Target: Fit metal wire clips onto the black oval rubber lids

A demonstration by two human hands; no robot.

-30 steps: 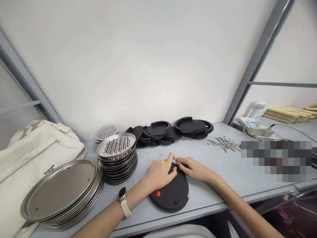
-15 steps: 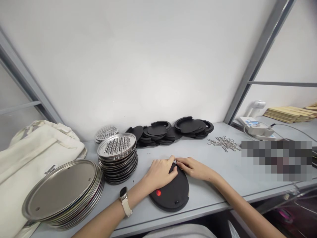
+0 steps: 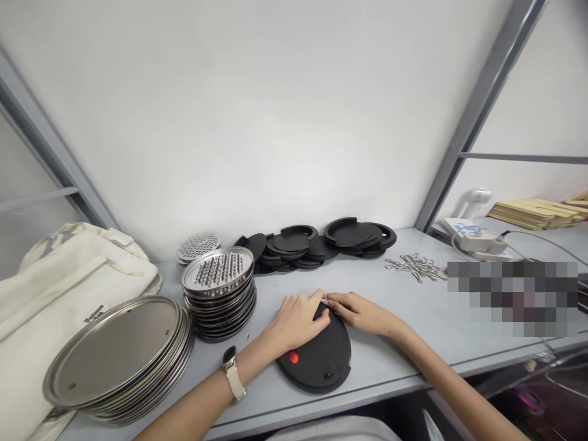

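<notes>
A black round disc [image 3: 316, 361] with a red dot on its left side lies near the front edge of the table. My left hand [image 3: 298, 321] rests on the disc's upper left, with its fingers and thumb bent toward the far rim. At that same rim my right hand [image 3: 356, 311] pinches with thumb and forefinger. A small pale, shiny bit shows between the two hands; what it belongs to is hidden by the fingertips. Behind the right hand lies a pile of metal clips or hooks [image 3: 417, 267].
Grater discs [image 3: 218, 272] are stacked left of my left hand, beside a tall pile of oval metal trays [image 3: 114, 355]. Black rings and discs [image 3: 294, 240] line the wall. A cream bag [image 3: 50, 288] lies far left; cables and a white device [image 3: 480, 239] sit at right.
Slightly more of the pale bit shows between my fingertips. Both hands otherwise keep their places on the disc.
</notes>
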